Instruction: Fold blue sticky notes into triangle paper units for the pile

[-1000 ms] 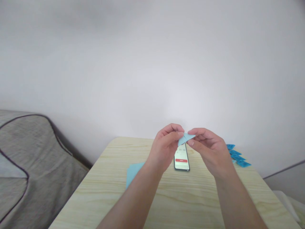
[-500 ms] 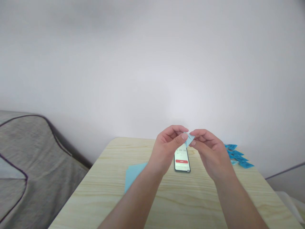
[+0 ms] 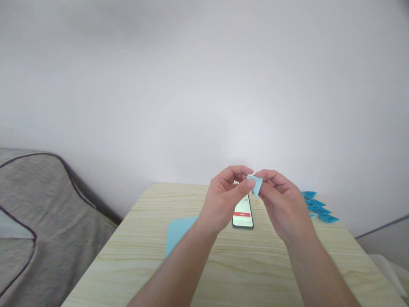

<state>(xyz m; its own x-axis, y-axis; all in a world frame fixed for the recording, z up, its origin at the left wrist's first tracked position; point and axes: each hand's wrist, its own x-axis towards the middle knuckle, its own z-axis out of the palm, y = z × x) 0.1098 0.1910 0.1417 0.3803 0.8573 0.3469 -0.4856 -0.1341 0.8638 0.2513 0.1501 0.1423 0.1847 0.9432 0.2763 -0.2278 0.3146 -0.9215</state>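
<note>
A small light-blue folded paper (image 3: 257,184) is pinched between both hands above the table. My left hand (image 3: 227,194) grips it from the left, with the thumb lying across its front. From the right, my right hand (image 3: 283,200) closes on its other edge; the fingertips behind the paper are partly hidden. Beneath the hands lies a phone (image 3: 243,217) with a lit screen showing digits and a red bar, its upper part covered by the left hand. Light-blue paper sheets (image 3: 179,230) rest beside my left forearm, which hides part of them.
Several darker blue folded paper pieces (image 3: 319,209) lie in a cluster at the table's right side. The wooden table (image 3: 249,268) stands against a pale wall (image 3: 191,94). Grey fabric with dark piping (image 3: 64,221) is to the left of the table.
The folded paper has turned in my fingers, and more of its creased face shows. My left thumb has shifted slightly right over it. Both hands stay in nearly the same place.
</note>
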